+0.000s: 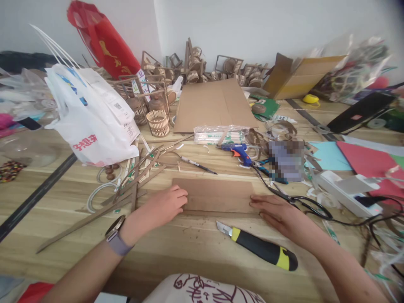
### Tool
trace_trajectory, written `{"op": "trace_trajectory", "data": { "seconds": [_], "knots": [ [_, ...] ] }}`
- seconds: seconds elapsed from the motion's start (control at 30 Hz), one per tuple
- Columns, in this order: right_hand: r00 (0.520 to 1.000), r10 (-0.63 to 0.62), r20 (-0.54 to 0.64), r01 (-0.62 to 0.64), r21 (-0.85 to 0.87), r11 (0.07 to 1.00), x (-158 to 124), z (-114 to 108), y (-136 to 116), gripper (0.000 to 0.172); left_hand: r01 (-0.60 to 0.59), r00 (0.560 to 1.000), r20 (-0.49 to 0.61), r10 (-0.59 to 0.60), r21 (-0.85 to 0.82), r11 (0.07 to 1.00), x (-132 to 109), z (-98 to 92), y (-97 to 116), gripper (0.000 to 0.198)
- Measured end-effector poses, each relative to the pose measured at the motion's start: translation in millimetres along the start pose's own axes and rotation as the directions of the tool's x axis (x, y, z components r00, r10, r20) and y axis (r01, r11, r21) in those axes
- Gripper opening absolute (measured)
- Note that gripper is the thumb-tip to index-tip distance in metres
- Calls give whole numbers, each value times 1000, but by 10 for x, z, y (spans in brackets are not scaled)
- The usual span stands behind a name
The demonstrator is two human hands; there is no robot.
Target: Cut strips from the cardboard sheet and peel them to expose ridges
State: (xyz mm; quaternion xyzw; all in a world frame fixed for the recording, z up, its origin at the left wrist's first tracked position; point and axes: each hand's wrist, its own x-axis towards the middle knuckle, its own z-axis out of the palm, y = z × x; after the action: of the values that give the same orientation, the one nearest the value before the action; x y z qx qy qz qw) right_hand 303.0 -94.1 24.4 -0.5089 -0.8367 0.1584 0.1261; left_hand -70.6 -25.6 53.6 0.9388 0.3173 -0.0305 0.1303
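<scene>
A narrow rectangular piece of brown cardboard [217, 195] with a crease along it lies on the table in front of me. My left hand [168, 203] grips its left end, fingers curled over the edge. At the opposite end, my right hand [279, 212] holds the right edge, its fingers close together with the thumb below. Just nearer to me lies a black and yellow utility knife [261, 247], blade out and pointing left. Small brown crumbs are scattered by the blade tip.
Beyond the cardboard are a pen [198, 165], a blue glue gun [240, 153] and black scissors [303, 204]. Wooden strips [135, 185] and a white plastic bag [91, 122] stand left. A large cardboard sheet [214, 103] lies behind; a power strip [347, 191] is at right.
</scene>
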Motion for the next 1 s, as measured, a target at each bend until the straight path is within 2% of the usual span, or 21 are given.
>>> {"op": "trace_trajectory", "data": {
  "seconds": [0.17,0.4,0.77,1.0],
  "knots": [
    [1000,10,21,-9,-14,1000,0,-13,-25,34,-49,998,-46,48,-33,998,15,98,-57,21],
    [999,33,17,-32,-72,997,28,20,-44,29,-69,994,-84,66,-42,997,6,145,-91,23],
    [999,32,-1,-32,-49,998,43,-3,-67,26,-58,997,-62,55,-51,997,4,126,-88,24],
    [999,24,28,-22,-84,996,45,0,-63,27,-57,998,-35,56,-19,998,10,104,-68,21]
  ]
}}
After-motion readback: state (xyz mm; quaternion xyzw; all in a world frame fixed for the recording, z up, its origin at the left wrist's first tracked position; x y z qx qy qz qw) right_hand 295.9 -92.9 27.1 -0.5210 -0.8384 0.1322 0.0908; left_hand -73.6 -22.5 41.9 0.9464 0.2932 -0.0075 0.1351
